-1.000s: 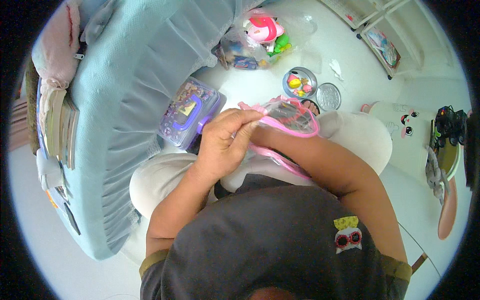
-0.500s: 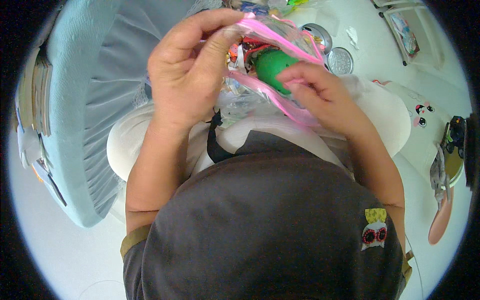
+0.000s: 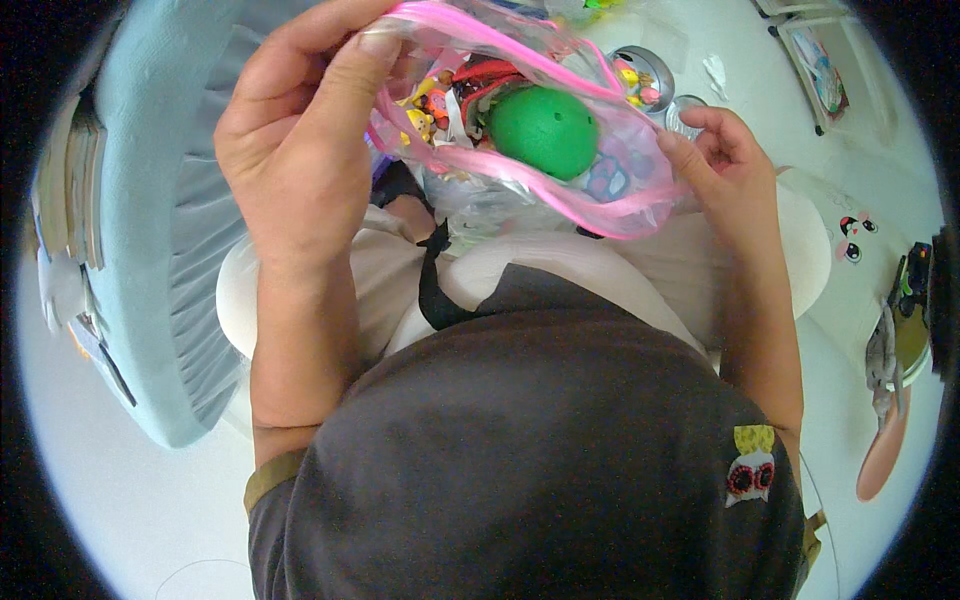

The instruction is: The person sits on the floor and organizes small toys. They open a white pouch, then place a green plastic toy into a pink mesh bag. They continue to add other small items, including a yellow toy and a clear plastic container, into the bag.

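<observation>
A clear plastic zip pouch [image 3: 548, 189] with bright pink zipper edges gapes wide above my lap. My left hand [image 3: 300, 165] pinches its left end between thumb and fingers. At the right end, my right hand [image 3: 735, 165] grips the pouch's edge with thumb and curled fingers, partly hidden behind the plastic. A round green ball [image 3: 545, 132] with small holes shows in the opening. Left of the ball lie small yellow and orange toy figures [image 3: 425, 112] and something red and black. A bluish paw-like print [image 3: 610, 175] shows right of the ball.
Beyond the pouch stands an open metal tin [image 3: 645, 75] with small colourful pieces in it; its round lid [image 3: 684, 115] lies close by. A blue padded edge [image 3: 150, 250] with grey gathered fabric runs along my left. A white rolling bin [image 3: 830, 75] is far right.
My right hand has moved out of the opening to the pouch's right end. My left hand has shifted left and farther up with the other end. The pouch is spread wider, uncovering the green ball.
</observation>
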Motion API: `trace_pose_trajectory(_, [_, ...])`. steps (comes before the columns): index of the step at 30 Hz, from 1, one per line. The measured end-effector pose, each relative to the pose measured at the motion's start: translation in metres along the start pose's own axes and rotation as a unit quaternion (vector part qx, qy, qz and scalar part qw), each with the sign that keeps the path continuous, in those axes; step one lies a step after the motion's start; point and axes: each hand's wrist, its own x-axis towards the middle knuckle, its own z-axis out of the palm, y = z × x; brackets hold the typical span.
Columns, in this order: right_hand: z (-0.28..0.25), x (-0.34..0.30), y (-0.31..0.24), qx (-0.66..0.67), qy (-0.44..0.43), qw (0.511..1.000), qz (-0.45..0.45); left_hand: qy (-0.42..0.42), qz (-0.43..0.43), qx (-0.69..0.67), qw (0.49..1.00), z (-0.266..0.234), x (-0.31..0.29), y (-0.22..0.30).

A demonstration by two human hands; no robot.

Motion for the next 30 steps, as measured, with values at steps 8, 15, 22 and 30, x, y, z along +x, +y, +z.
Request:
trace_pose_trajectory(8, [-0.010,0.001,0.005,-0.033,-0.221,0.963,0.154,0.026,0.017,-0.007,0.999,-0.003,-0.007,0.006])
trace_pose_trajectory(15, [-0.009,0.000,0.006,0.207,-0.155,0.955,0.142,-0.004,0.043,0.026,0.999,-0.007,-0.013,0.009])
trace_pose_trajectory(22, [-0.019,0.008,-0.011,0.345,-0.144,0.926,0.044,-0.040,-0.015,0.082,0.996,0.006,-0.017,-0.002])
trace_pose_trajectory(30, [-0.042,0.005,-0.038,0.285,-0.132,0.950,-0.007,-0.017,0.257,0.420,0.870,-0.005,0.006,-0.010])
